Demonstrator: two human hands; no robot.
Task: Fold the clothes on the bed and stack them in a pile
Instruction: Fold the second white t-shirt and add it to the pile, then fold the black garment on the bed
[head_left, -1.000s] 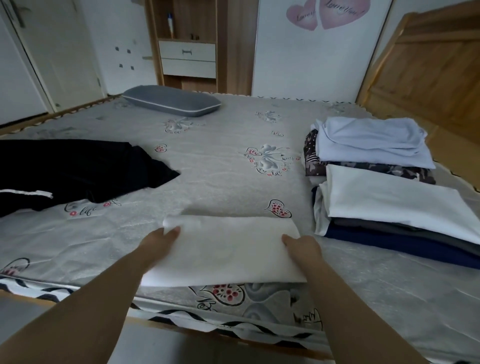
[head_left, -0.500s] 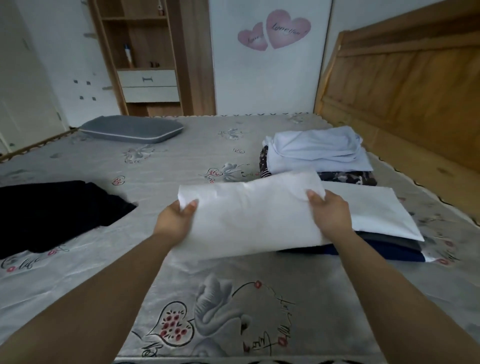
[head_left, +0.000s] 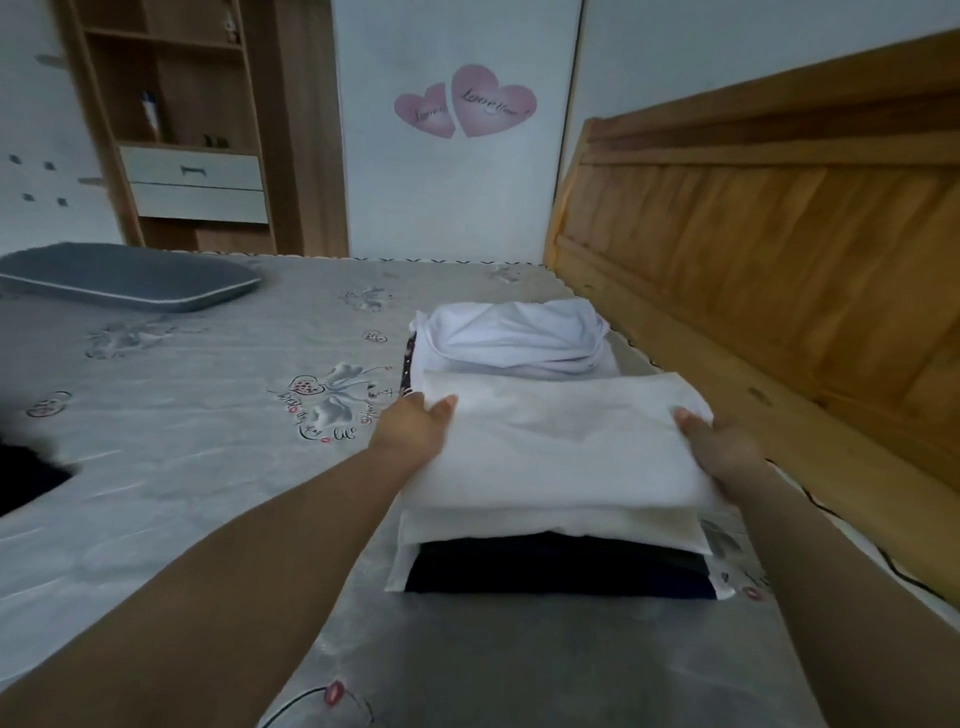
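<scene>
The folded white garment (head_left: 561, 441) sat flat and smooth on top of the pile (head_left: 556, 566), a neat rectangle over another white piece and dark layers beneath. The left hand (head_left: 415, 426) gripped its left edge, thumb on top; the right hand (head_left: 719, 447) gripped the right edge. Whether it fully rested there or was partly held up, I couldn't tell. Behind sat a second stack (head_left: 514, 338).

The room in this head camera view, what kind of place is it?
Most likely a home bedroom. A wide bed with a printed grey cover fills the view, a wooden headboard runs along its right side, a grey pillow lies on it, and a wooden shelf unit with drawers stands against the wall.
</scene>
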